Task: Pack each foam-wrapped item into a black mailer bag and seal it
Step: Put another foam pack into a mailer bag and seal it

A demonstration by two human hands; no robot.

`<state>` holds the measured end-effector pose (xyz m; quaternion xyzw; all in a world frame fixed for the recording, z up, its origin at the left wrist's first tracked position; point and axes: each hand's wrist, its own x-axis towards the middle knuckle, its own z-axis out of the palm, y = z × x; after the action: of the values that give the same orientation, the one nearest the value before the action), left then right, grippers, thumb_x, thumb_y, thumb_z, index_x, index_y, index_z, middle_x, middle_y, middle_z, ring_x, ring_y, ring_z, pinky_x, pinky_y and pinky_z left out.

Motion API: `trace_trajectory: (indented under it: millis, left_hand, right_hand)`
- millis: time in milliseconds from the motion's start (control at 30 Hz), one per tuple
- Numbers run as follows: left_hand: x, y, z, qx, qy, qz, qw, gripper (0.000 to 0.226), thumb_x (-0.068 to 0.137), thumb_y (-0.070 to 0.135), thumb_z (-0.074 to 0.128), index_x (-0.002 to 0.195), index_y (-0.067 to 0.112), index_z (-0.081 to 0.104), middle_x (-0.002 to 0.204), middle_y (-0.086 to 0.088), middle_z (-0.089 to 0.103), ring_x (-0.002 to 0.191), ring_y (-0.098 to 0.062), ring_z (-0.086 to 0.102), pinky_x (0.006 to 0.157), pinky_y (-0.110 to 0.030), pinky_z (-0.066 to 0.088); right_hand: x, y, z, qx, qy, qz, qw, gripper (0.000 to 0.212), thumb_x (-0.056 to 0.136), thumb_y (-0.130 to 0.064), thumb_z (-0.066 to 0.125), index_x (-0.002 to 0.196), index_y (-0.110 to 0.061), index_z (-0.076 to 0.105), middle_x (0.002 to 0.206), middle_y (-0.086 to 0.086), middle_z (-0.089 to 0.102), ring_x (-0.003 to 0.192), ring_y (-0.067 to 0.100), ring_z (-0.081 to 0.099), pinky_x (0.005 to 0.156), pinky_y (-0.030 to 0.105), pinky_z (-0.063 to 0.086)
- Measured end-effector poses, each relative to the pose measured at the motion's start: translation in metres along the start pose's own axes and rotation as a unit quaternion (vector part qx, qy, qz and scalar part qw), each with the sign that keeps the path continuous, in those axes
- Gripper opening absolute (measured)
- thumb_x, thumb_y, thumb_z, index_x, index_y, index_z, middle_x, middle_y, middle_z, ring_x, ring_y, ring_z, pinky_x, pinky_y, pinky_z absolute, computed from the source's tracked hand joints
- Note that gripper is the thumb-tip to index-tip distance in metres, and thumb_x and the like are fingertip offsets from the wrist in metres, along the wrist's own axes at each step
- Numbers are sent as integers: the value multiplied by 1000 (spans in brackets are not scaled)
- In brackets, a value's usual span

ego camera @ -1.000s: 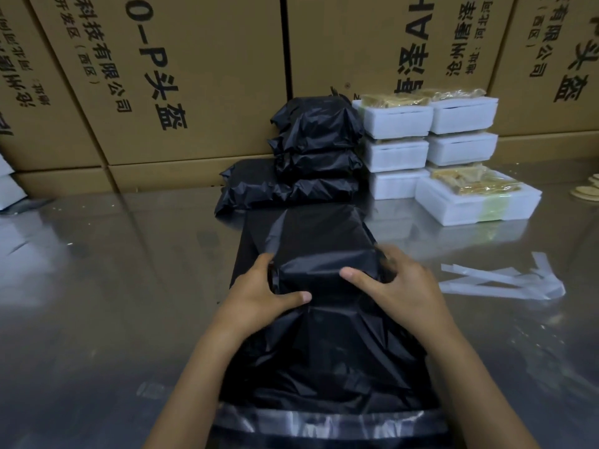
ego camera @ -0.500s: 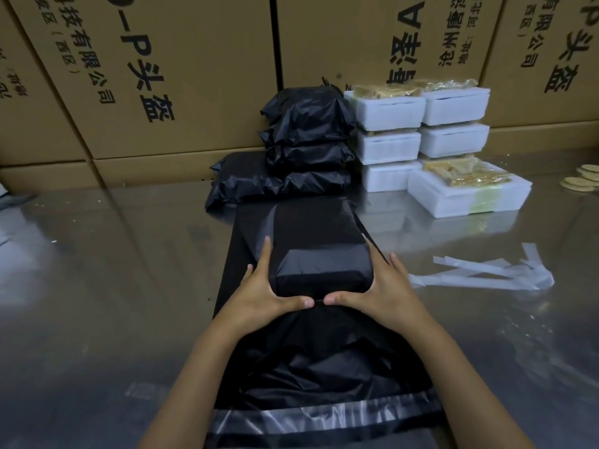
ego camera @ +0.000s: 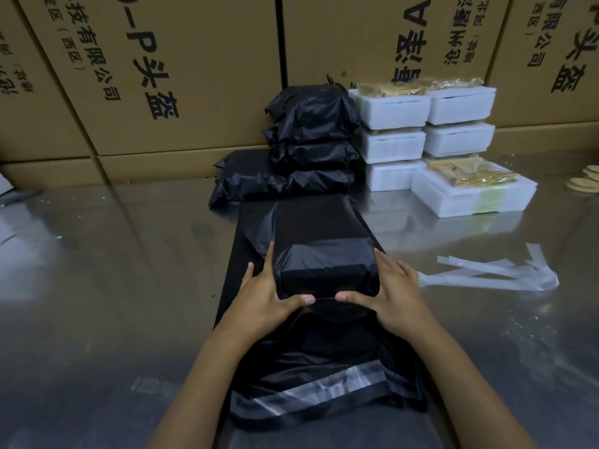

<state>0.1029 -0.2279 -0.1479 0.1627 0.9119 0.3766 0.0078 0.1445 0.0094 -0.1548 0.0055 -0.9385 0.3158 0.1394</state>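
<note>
Cardboard cartons (ego camera: 181, 69) printed "头盔" stand behind hands pressing black mailer bag (ego camera: 321, 254).

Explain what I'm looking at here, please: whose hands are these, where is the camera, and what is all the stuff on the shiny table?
There is no machine here: a person works with bare hands, and one camera worn on their head looks down at them. The left hand and right hand press flat against the sides of a black mailer bag with a boxy item inside, thumbs at its near edge. The bag's open end, with its shiny adhesive strip, lies unsealed nearest the person. On the metal table, packed black bags are stacked at the back, white foam boxes beside them, and peeled strip liners lie on the right. Cardboard cartons stand behind.
</note>
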Motion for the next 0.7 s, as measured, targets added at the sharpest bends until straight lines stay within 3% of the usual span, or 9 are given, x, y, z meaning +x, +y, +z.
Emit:
trace_trajectory:
  millis: [133,200,267,333,400,567,700]
  left_hand:
    - [5,-2,-6,-4,15,-15,1000,118,77,67,70,152,46,-19,165,13,15,154,-22,-2,122,-42,11]
    - [5,-4,-8,-1,11,-23,1000,119,76,68,69,152,45,-20,165,11,17,154,-24,-1,122,-43,12]
    - [4,-5,-7,0,-1,-23,1000,119,77,68,68,154,40,-19,161,7,30,153,-25,5,124,-41,7]
    - [4,-6,-3,12,1,-12,1000,118,80,65,67,155,35,-19,146,-1,53,148,-21,22,121,-32,-4]
    - [4,-6,0,37,6,-7,999,117,82,67,63,154,32,-22,132,-5,64,133,-14,41,119,-28,-10]
    - [8,-12,4,102,-5,-6,995,117,80,78,49,153,26,-27,89,5,72,109,-6,61,125,-39,-3]
    - [8,-13,3,102,-10,-8,995,121,72,84,41,154,25,-24,137,0,61,138,-10,43,125,-41,-3]
  right_hand:
    - [5,0,1,20,17,7,1000,97,73,-71,67,155,-31,33,162,-3,32,150,19,22,124,38,15]
    - [6,1,2,18,14,-4,1000,94,75,-70,65,154,-29,35,159,-3,38,149,16,26,123,39,18]
    - [6,3,4,9,4,-6,1000,91,76,-71,63,152,-27,38,153,-3,46,146,15,32,121,40,21]
    - [6,4,5,-1,-8,4,1000,89,77,-73,61,150,-26,40,150,-3,50,144,17,36,120,41,24]
    - [6,6,7,-8,-10,11,1000,90,78,-73,60,150,-24,40,149,0,50,143,18,38,119,42,26]
    - [7,7,12,-64,8,16,998,89,82,-72,58,151,-21,37,152,0,47,146,14,34,122,39,18]
    - [4,5,14,-70,24,22,997,88,81,-74,56,151,-23,37,152,-3,48,147,13,33,123,37,10]
